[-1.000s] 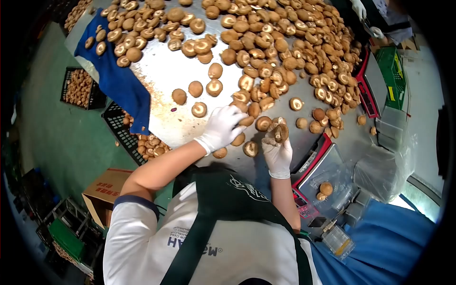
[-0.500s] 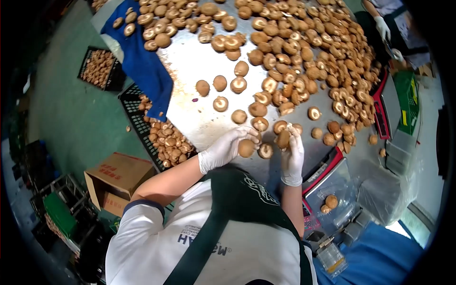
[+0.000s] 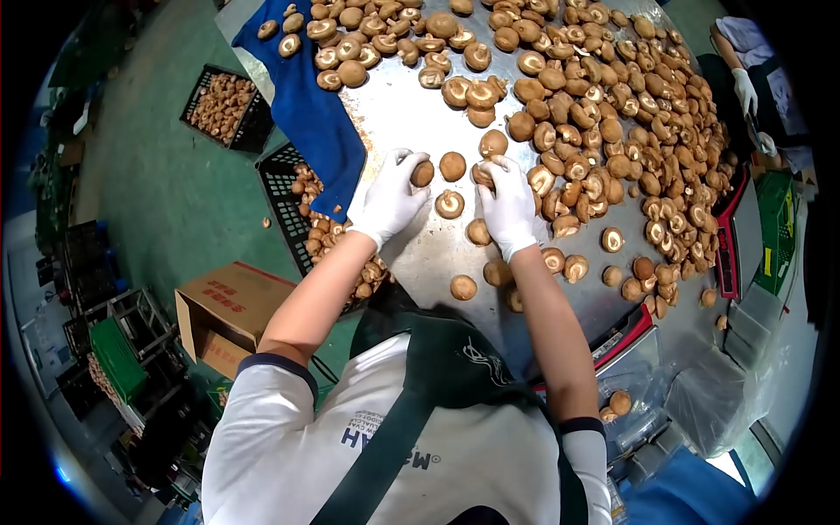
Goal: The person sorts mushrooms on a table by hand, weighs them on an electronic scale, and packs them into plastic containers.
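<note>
My left hand (image 3: 392, 197), in a white glove, has its fingers closed around a brown shiitake mushroom (image 3: 422, 174) over the bare metal of the table (image 3: 429, 249). To its right, my gloved right hand (image 3: 507, 208) grips another shiitake mushroom (image 3: 481, 174), partly hidden by the fingers. Between the hands lie a cap-up mushroom (image 3: 452, 166) and one with its pale stem side up (image 3: 450, 205). Several more loose mushrooms lie nearer my body, among them a round one (image 3: 463, 287).
A large heap of mushrooms (image 3: 604, 114) covers the table's far and right side. A blue cloth (image 3: 306, 114) hangs over the left edge above a black crate (image 3: 284, 197) of mushrooms. A red-edged scale (image 3: 626, 337) stands front right. Another person's gloved hand (image 3: 745, 92) shows far right.
Both hands have moved away from my body, to the table's middle. Each now grips a mushroom there; several mushrooms lie near the front edge where the hands were. The view has shifted.
</note>
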`<state>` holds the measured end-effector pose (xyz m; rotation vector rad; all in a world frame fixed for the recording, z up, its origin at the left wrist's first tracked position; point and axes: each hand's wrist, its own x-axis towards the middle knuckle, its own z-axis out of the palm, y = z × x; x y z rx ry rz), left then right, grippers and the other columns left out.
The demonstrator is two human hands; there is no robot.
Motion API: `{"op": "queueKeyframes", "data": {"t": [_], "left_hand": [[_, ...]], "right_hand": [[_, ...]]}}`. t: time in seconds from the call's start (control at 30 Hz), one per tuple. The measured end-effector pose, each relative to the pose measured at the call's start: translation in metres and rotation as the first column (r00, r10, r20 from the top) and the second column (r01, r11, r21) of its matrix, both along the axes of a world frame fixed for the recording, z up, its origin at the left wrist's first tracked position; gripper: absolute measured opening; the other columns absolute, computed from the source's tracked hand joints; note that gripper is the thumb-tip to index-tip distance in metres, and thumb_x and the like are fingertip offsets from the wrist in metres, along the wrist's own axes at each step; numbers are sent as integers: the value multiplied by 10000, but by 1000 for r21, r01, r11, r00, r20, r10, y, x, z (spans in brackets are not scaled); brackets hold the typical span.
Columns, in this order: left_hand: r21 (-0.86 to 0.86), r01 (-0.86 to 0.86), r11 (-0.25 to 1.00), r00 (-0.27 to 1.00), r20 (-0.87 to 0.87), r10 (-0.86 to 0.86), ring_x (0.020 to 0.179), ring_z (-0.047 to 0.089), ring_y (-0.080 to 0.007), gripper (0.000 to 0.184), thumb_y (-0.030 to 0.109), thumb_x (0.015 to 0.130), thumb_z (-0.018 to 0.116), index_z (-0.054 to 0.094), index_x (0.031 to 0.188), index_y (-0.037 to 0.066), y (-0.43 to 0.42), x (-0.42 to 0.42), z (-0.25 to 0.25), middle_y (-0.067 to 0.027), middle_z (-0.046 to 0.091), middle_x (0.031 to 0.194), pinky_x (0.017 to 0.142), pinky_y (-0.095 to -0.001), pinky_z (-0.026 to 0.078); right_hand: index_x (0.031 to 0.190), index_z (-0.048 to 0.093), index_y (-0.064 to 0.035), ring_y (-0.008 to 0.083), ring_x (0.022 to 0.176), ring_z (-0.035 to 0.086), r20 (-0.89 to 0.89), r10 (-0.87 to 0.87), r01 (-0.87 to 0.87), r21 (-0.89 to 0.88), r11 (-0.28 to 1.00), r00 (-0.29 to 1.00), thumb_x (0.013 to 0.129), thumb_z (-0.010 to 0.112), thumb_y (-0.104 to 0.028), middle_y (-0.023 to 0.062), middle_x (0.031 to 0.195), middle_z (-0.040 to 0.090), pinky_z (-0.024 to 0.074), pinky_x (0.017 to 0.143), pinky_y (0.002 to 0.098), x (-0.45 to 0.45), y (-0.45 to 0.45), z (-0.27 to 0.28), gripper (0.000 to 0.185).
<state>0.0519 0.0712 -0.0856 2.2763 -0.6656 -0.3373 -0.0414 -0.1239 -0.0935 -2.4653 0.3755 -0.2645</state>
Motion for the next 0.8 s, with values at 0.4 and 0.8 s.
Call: {"op": "queueKeyframes", "data": {"t": [0.4, 0.8], "left_hand": [[-345, -58, 937, 629, -741, -234, 689, 613, -116, 271, 243, 946, 621, 634, 1125, 41, -36, -14, -16, -37, 646, 835, 660, -267, 504], [-362, -466, 807, 171, -932, -319, 811, 662, -166, 432, 372, 1028, 433, 612, 1121, -11, -43, -30, 10, -171, 697, 1010, 698, -256, 525]], "right_hand": [[1269, 552, 51, 128, 838, 648, -176, -434, 309, 916, 256, 883, 1040, 472, -228, 90, 1061, 643, 534, 697, 245, -67, -33, 18, 370], [1280, 532, 12, 176, 891, 639, -288, -484, 330, 944, 2, 826, 1057, 375, -266, 125, 1103, 632, 527, 774, 279, -98, -27, 46, 390]]}}
